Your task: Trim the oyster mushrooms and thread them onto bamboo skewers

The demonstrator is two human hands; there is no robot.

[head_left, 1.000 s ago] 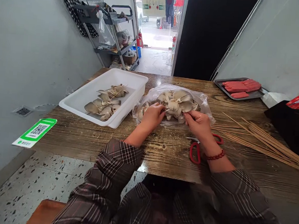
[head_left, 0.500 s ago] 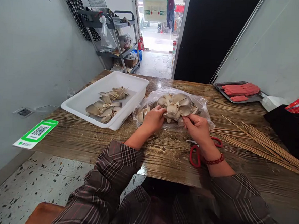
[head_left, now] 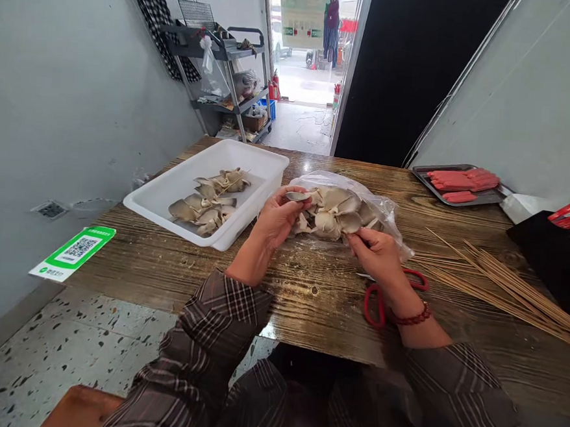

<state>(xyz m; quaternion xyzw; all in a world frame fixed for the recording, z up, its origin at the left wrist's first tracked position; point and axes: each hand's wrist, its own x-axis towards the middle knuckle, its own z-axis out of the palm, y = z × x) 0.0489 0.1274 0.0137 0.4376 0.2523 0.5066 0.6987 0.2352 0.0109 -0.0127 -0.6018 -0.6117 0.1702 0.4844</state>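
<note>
A clear plastic bag (head_left: pixel 385 214) of grey-beige oyster mushrooms lies open on the wooden table in front of me. My left hand (head_left: pixel 277 218) pinches a single oyster mushroom (head_left: pixel 298 196) between thumb and fingers, at the bag's left side. My right hand (head_left: pixel 374 251) is closed at the lower right edge of a mushroom cluster (head_left: pixel 331 220), thumb and forefinger together on it. Whether a skewer runs through that cluster I cannot tell. Just below my right hand lie red-handled scissors (head_left: pixel 375 305), partly hidden by my wrist.
To the left stands a white plastic tub (head_left: pixel 155 211) with threaded mushrooms (head_left: pixel 208 201) in it. Bamboo skewers (head_left: pixel 509 288) are spread at the right. Beyond them are a dark tray (head_left: pixel 492 197) of pink sausage-like pieces and a black holder (head_left: pixel 539 251). A QR card (head_left: pixel 75 251) sits at the left edge.
My left hand has risen slightly and moved left from the cluster, now with one oyster mushroom in its fingers. My right hand stays at the cluster. The view has shifted a little.
</note>
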